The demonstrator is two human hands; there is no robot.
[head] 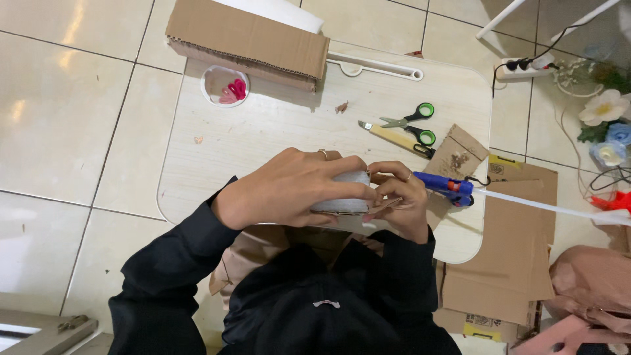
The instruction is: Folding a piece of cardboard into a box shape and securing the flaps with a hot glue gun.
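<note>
Low table (276, 125): pale wood-look top, rounded corners, on a glossy tiled floor (66, 118). All positions are noted against this table.

Flattened brown cardboard sheets (509, 263) lie on the floor off the table's right edge, overlapping its near right corner.

A long corrugated cardboard piece (250, 39) lies across the table's far edge, partly overhanging it.

Person in black sleeves sits at the table's near edge, both hands over the near middle of the top.

Left hand (289, 187): palm down, fingers curled over the top of a small white block-shaped object (345, 190), gripping it. A ring is on one finger.

Right hand (397, 200): fingers bent in and pinched at the white object's right end, touching it. I cannot tell how firm the grip is.

The white object is held between both hands, just above the table's near edge; a thin cardboard-coloured layer shows along its underside.

Blue glue gun (450, 189) lies on the table's right side, just beside the right hand, with a white glue stick (545, 207) running out past the right edge.

A small torn cardboard scrap (460, 154) lies at the right edge, behind the glue gun.

Scissors with green-and-black handles (411, 118) are right of centre. A cutter knife with a pale handle (394, 137) lies just beside them.

A small round clear dish (225, 85) holding pink bits sits at the far left, touching the long cardboard.

A white power strip (526, 66) and artificial flowers (608, 118) lie on the floor beyond the far right corner.
</note>
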